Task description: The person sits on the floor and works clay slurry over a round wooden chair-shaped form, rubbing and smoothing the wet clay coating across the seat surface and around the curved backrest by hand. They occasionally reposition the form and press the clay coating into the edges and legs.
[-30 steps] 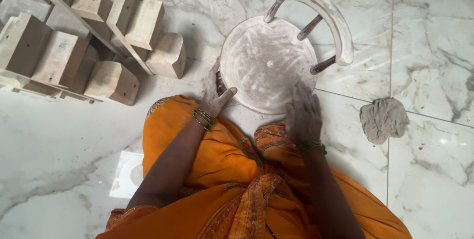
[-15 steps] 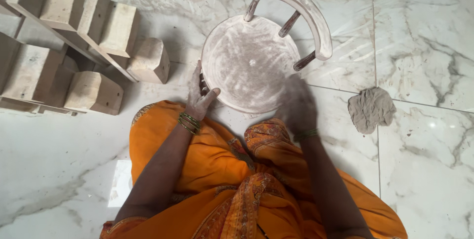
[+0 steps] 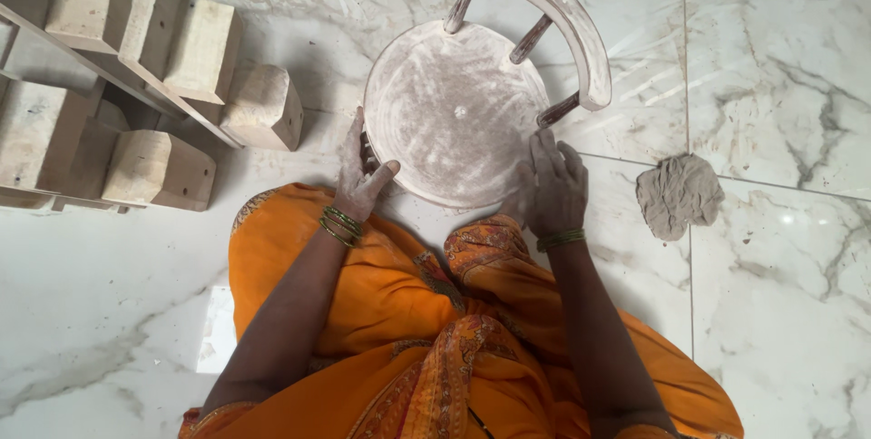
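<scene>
— Where's the stool [image 3: 454, 112]?
— On the floor [image 3: 771, 58], before the knees.
— And the hands?
— Left hand [image 3: 358, 180] grips the seat's rim; right hand [image 3: 553, 187] rests open-fingered against its edge. Rag [image 3: 678, 194] lies nearby.

Bright, sharp daylight; soft glare on the marble floor [image 3: 780, 67].

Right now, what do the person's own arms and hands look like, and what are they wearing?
Both arms are bare, with no sleeves showing. The left hand and right hand are dusted with pale grey powder. Each wrist carries thin green bangles: left wrist bangles, right wrist bangles. No rings or gloves are visible.
</scene>
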The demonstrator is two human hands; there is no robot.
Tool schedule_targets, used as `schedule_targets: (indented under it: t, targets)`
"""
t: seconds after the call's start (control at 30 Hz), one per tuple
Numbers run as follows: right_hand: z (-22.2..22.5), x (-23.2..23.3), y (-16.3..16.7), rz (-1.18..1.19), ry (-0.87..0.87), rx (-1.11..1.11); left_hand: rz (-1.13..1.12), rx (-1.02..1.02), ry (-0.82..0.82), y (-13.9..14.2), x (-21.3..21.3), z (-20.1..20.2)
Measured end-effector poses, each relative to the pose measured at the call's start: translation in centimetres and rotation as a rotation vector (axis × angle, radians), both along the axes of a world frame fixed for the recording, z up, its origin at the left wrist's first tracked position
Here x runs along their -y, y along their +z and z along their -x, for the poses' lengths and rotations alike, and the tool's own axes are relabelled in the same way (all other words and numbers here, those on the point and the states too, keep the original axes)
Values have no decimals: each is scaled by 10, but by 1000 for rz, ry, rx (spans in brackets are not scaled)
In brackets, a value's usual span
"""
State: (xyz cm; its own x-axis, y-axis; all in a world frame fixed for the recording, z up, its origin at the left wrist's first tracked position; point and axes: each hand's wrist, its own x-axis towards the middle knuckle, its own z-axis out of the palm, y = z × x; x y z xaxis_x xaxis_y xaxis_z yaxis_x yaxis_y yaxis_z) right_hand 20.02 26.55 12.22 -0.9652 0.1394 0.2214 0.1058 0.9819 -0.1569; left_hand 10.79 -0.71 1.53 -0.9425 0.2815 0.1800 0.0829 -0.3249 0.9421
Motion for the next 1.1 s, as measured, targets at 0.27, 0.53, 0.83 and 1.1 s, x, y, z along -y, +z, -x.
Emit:
schedule_targets:
  t: [0.27, 0.53, 0.83, 1.1]
  targets:
    - [52, 38, -12, -30, 186, 53, 134, -95, 83, -7, -1, 6]
    - [122, 14, -29, -279, -103, 120, 13, 75, 6, 0, -1, 10]
    - [149, 20, -11, -141, -266, 227, -22, 62, -35, 2, -3, 13]
    - [135, 59, -31, -186, 86, 192, -104, 95, -67, 0, -5, 15]
